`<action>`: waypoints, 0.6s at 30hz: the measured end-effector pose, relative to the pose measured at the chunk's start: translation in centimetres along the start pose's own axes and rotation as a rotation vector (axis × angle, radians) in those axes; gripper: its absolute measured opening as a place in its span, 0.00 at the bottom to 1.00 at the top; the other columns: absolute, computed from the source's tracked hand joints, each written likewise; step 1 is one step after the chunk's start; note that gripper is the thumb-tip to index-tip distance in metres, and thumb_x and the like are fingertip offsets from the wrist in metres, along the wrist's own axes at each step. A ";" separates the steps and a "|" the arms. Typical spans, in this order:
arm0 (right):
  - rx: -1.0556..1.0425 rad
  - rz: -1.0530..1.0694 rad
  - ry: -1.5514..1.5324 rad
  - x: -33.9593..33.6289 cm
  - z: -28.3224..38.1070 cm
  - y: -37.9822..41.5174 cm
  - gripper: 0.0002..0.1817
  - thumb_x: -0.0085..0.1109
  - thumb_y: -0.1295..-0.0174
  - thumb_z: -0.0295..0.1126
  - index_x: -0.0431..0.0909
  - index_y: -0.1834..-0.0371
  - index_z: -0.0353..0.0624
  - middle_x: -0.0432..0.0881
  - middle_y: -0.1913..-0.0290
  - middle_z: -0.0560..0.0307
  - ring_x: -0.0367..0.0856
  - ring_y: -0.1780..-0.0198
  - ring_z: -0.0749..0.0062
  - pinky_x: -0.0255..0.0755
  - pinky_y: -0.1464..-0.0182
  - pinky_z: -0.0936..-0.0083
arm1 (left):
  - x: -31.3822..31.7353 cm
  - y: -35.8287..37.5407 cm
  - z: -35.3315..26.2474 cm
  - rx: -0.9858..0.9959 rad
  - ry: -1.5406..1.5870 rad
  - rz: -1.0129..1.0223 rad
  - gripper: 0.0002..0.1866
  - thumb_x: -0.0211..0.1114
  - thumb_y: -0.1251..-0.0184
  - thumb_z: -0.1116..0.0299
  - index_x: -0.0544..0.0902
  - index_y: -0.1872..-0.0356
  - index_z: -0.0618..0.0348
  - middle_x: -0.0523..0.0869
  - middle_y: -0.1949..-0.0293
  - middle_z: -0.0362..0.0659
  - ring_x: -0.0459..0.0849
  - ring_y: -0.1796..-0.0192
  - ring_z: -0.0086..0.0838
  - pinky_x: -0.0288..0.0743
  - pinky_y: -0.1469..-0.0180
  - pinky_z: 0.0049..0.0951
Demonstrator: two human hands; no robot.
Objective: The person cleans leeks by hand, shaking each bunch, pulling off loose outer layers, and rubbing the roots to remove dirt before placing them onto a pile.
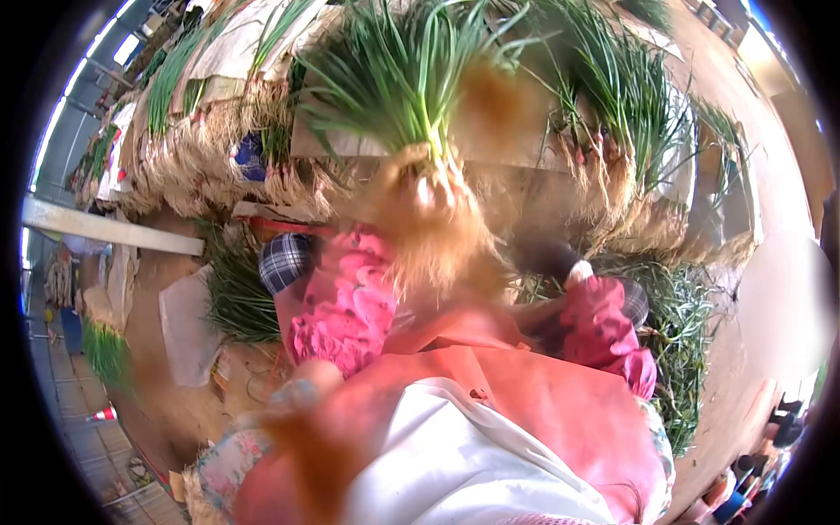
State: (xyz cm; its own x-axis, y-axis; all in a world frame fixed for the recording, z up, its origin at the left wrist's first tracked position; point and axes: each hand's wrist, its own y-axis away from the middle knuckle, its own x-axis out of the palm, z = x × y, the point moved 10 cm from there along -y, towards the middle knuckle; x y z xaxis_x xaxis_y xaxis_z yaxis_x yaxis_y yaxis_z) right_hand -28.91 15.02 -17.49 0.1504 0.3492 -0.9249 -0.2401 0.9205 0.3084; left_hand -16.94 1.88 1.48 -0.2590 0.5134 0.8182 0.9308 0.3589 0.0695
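A large bunch of green onions point(429, 105) stands upright in front of me, leaves up and long pale roots hanging down. My left hand point(394, 188), blurred and below a pink patterned sleeve, is closed around the bunch just above the roots. To the right, my right hand point(544, 258) looks dark and gloved, below another pink sleeve. It is low, apart from the bunch, and its fingers are smeared and partly hidden. A salmon-coloured apron point(525, 376) covers my front.
More onion bunches point(617, 114) lie on cardboard at the right, with others point(188, 157) in rows at the left. Loose green leaves point(678, 350) are heaped by my right side, and more onions point(245, 293) lie at my left. A white pole point(114, 229) crosses the left. Brown smudges blur the picture.
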 end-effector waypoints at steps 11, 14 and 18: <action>0.176 -1.001 -1.280 -18.1 2.2 3.6 0.15 0.48 0.36 0.41 0.73 0.62 0.39 0.77 0.64 0.58 0.74 0.68 0.70 0.70 0.61 0.70 | -4.3 -3.9 9.4 0.071 0.114 -0.376 0.08 0.61 0.41 0.68 0.78 0.65 0.61 0.81 0.76 0.38 0.76 0.79 0.19 0.70 0.78 0.16; 0.182 -0.839 -1.156 -18.6 -0.1 2.6 0.21 0.55 0.41 0.46 0.71 0.56 0.39 0.79 0.63 0.54 0.78 0.62 0.72 0.73 0.60 0.70 | -0.9 -1.8 8.3 0.053 0.025 -0.266 0.09 0.60 0.40 0.69 0.78 0.64 0.64 0.82 0.77 0.42 0.78 0.80 0.21 0.73 0.77 0.18; 0.295 -0.483 -0.695 -17.7 2.9 -3.8 0.32 0.66 0.51 0.44 0.63 0.53 0.31 0.78 0.67 0.47 0.77 0.69 0.68 0.72 0.63 0.70 | -6.5 -5.3 12.1 -0.150 -0.946 -0.206 0.14 0.55 0.37 0.59 0.80 0.64 0.60 0.84 0.73 0.46 0.82 0.75 0.29 0.75 0.71 0.29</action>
State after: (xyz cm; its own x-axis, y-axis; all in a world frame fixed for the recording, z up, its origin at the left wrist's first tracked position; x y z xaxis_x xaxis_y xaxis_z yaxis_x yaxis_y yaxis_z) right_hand -27.90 5.87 -1.70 0.7410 -0.1490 -0.6548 0.2421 0.9688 0.0535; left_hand -23.36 6.09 -11.09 -0.4592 0.8883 -0.0089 0.8504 0.4424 0.2847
